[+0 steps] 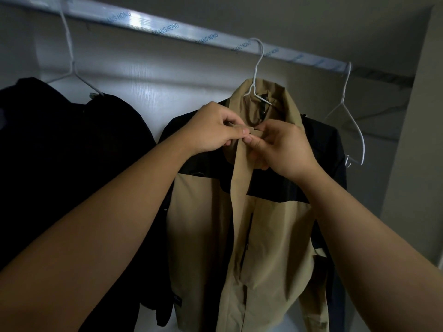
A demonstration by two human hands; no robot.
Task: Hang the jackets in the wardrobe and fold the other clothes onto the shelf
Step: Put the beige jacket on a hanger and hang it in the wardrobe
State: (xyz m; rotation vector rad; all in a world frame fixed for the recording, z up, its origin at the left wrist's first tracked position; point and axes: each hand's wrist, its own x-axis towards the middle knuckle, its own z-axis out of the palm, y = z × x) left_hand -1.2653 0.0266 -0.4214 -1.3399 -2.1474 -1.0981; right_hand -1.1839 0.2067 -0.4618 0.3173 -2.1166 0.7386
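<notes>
A tan and black jacket (203,236) hangs on a white wire hanger (255,75) from the wardrobe rail (143,22). My left hand (213,128) pinches the tan front flap just below the collar from the left. My right hand (282,147) pinches the same flap from the right, so the fingertips of both hands meet at the jacket's neck. A black jacket (60,152) hangs on another white hanger (69,68) at the left.
An empty white wire hanger (347,116) hangs on the rail to the right of the tan jacket. The wardrobe's side wall (412,140) stands at the far right, and the pale back panel (155,92) shows between the two jackets.
</notes>
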